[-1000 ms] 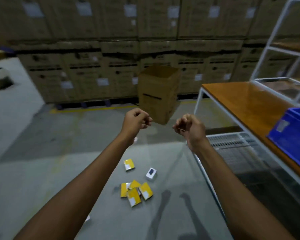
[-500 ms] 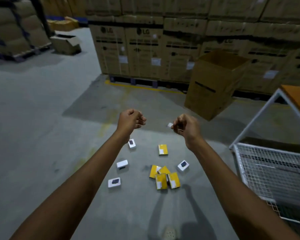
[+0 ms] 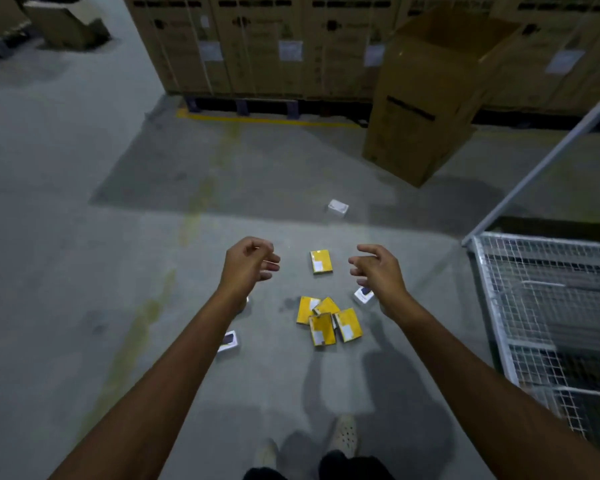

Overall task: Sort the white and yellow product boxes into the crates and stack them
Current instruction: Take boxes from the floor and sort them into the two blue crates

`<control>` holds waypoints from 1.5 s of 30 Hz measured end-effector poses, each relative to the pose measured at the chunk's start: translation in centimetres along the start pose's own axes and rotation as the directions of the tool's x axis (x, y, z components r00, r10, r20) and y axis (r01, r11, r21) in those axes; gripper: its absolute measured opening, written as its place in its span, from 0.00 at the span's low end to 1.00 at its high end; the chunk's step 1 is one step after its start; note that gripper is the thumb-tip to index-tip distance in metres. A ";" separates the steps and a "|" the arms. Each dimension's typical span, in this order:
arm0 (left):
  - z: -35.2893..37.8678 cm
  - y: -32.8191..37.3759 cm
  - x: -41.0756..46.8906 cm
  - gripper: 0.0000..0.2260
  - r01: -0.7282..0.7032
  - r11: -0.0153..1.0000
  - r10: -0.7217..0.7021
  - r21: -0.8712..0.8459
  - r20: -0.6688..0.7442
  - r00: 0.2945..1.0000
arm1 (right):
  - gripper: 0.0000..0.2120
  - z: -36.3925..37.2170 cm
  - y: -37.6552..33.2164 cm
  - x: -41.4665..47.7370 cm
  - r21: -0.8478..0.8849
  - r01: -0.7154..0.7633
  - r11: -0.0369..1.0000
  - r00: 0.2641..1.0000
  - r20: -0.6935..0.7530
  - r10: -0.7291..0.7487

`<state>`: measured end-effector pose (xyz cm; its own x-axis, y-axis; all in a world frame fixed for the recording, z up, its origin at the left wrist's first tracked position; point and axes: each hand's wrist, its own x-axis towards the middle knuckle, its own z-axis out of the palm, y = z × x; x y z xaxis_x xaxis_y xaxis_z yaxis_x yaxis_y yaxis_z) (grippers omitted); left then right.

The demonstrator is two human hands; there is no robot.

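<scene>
Where flat yellow boxes (image 3: 323, 329) lie, the floor (image 3: 118, 258) seems smooth concrete.

Dim warehouse light, soft shadows, wide-angle edge bending.

Dim warehouse bay. Grey concrete floor (image 3: 84, 237), stained, with a yellow line (image 3: 267, 121) along the pallets (image 3: 243, 107). Stacked cartons (image 3: 257, 39) form the far wall. An open carton (image 3: 426, 98) stands in front of them. At right: white frame leg (image 3: 541, 168) and wire-mesh shelf (image 3: 551, 306).
</scene>
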<state>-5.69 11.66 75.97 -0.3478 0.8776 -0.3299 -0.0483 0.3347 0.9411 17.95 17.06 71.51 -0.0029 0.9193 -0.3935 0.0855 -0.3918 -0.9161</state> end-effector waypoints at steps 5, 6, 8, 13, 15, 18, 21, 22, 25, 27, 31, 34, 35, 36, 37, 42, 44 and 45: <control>1.5 -6.8 4.2 0.05 0.050 0.998 -0.053 0.033 0.082 0.995 | 0.10 0.2 4.8 3.5 0.042 -0.015 0.999 0.999 -0.052 0.017; 1.9 -8.6 5.3 0.05 0.057 0.997 -0.061 0.042 0.093 0.994 | 0.10 0.3 6.2 4.6 0.047 -0.016 0.999 0.998 -0.062 0.019; 2.5 -12.5 7.3 0.07 0.077 0.995 -0.083 0.060 0.111 0.990 | 0.10 0.7 9.3 6.5 0.063 -0.031 0.998 0.996 -0.079 0.036; 4.9 -24.6 13.4 0.07 0.091 0.994 -0.097 0.060 0.119 0.988 | 0.15 1.4 19.8 13.6 0.100 -0.060 0.993 0.997 -0.043 0.065; 5.9 -30.1 16.2 0.07 0.092 0.994 -0.097 0.057 0.103 0.990 | 0.16 1.9 25.0 16.7 0.096 -0.068 0.993 0.997 -0.016 0.070; 7.5 -38.5 20.3 0.07 0.099 0.994 -0.103 0.055 0.062 0.993 | 0.15 2.3 33.3 21.5 0.127 -0.072 0.989 0.997 -0.008 0.073; 9.1 -47.0 24.0 0.06 0.110 0.992 -0.113 0.067 0.048 0.992 | 0.12 2.5 42.1 25.8 0.120 -0.085 0.989 0.996 -0.004 0.086; 9.6 -49.6 25.3 0.06 0.109 0.992 -0.112 0.068 0.046 0.993 | 0.11 2.7 44.9 27.2 0.121 -0.090 0.989 0.996 -0.003 0.091; 11.3 -57.5 29.4 0.06 0.102 0.993 -0.105 0.063 0.056 0.993 | 0.13 3.2 52.9 31.2 0.085 -0.067 0.994 0.998 -0.001 0.068; 12.4 -62.3 31.8 0.07 0.111 0.992 -0.114 0.060 0.050 0.992 | 0.18 3.4 57.6 33.5 0.006 -0.021 1.000 1.000 0.009 0.021; 14.7 -69.8 35.2 0.08 0.135 0.988 -0.136 0.077 0.009 0.991 | 0.22 3.7 64.5 37.6 -0.130 0.043 0.991 0.999 0.029 -0.040; 15.7 -75.2 37.5 0.16 0.205 0.963 -0.198 0.178 -0.056 0.979 | 0.19 4.3 68.5 40.0 -0.276 0.056 0.960 0.995 0.091 -0.032; 16.0 -77.2 38.5 0.17 0.221 0.949 -0.213 0.223 -0.061 0.975 | 0.21 4.6 69.4 40.5 -0.343 0.079 0.936 0.993 0.114 -0.042; 16.4 -78.1 38.7 0.19 0.243 0.938 -0.235 0.247 -0.061 0.970 | 0.25 4.9 70.0 40.7 -0.430 0.108 0.896 0.989 0.139 -0.052; 16.9 -78.1 38.2 0.21 0.273 0.931 -0.271 0.241 -0.045 0.962 | 0.29 5.4 70.5 40.8 -0.511 0.131 0.849 0.984 0.174 -0.047; 18.4 -76.7 36.3 0.07 0.307 0.948 -0.308 0.084 -0.002 0.951 | 0.41 6.7 70.5 40.0 -0.530 0.086 0.844 0.986 0.166 0.003; 18.7 -76.3 36.9 0.03 0.265 0.964 -0.265 0.001 -0.008 0.964 | 0.39 6.5 71.7 41.2 -0.429 0.080 0.900 0.990 0.141 -0.021; 18.8 -76.2 37.4 0.05 0.250 0.967 -0.251 -0.048 -0.002 0.968 | 0.35 6.5 71.0 41.0 -0.381 0.067 0.922 0.992 0.123 -0.022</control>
<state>2.58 25.41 -9.49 -0.3267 0.7650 -0.5550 -0.1786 0.5267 0.8311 17.42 26.65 -10.16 -0.1268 0.9162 -0.3800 0.4586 -0.2856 -0.8415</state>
